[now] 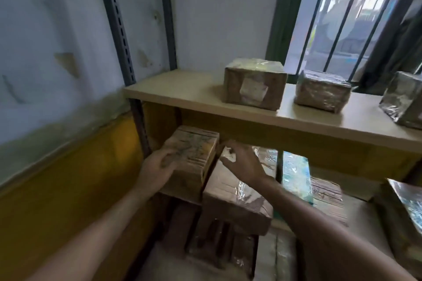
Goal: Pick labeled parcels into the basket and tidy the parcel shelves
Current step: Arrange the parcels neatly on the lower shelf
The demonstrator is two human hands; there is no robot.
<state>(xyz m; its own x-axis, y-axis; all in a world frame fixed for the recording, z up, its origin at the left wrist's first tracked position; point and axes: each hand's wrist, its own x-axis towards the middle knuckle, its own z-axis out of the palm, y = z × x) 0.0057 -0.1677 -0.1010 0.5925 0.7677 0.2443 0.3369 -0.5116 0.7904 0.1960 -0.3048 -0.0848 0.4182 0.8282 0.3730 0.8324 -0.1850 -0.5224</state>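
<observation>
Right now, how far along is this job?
Looks done: three wrapped parcels spaced along the upper wooden shelf. In hand: left hand grips a brown cardboard parcel below; right hand is open beside it. Left: jumbled lower parcels; no basket shows.

Head camera, close, looking down onto shelf [182, 89].

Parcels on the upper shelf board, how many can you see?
3. The labelled box stands furthest left on the upper shelf, the wrapped parcel beside it by the window, the third parcel cut by the right edge. More may lie beyond view.
</observation>
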